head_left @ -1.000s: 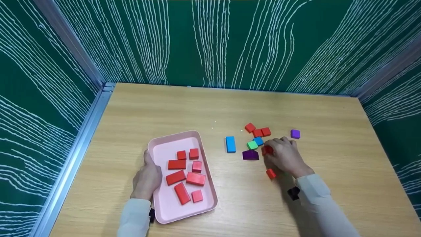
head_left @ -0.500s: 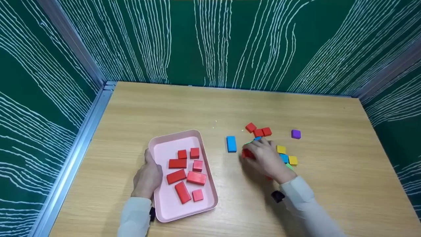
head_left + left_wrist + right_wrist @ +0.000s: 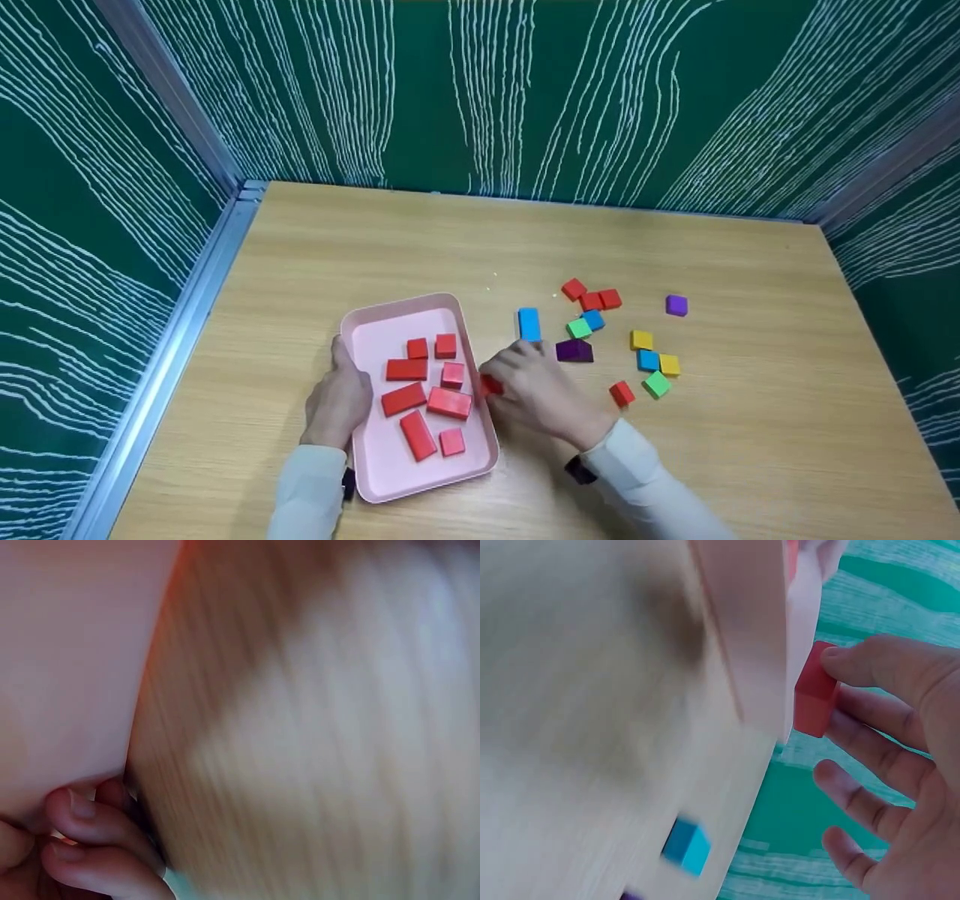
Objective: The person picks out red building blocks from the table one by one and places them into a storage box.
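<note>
On the left of the head view, a pink tray [image 3: 397, 469] lies on the table with several red and pinkish-red blocks in it. My left hand [image 3: 337, 401] grips the tray's left side, thumb along the rim. In the left wrist view its curled fingers [image 3: 105, 829] are tucked at the tray's edge. My right hand [image 3: 536, 386] is at the tray's right rim, holding a red block [image 3: 816, 694]. The right wrist view shows thumb and fingers pinching that block beside the tray wall, with the other fingers held away from it.
Right of the tray lie a long blue block [image 3: 529, 324], a dark purple block [image 3: 574, 351] and a green block [image 3: 579, 328]. Several red cubes [image 3: 591, 301] sit farther back. A yellow cube [image 3: 641, 340], a purple cube [image 3: 676, 305] and others spread rightward. Green walls [image 3: 420, 97] enclose the table.
My right hand has carried the red block leftward from among the loose blocks to the tray's right rim, uncovering the yellow, blue and green cubes. My left hand stays on the tray.
</note>
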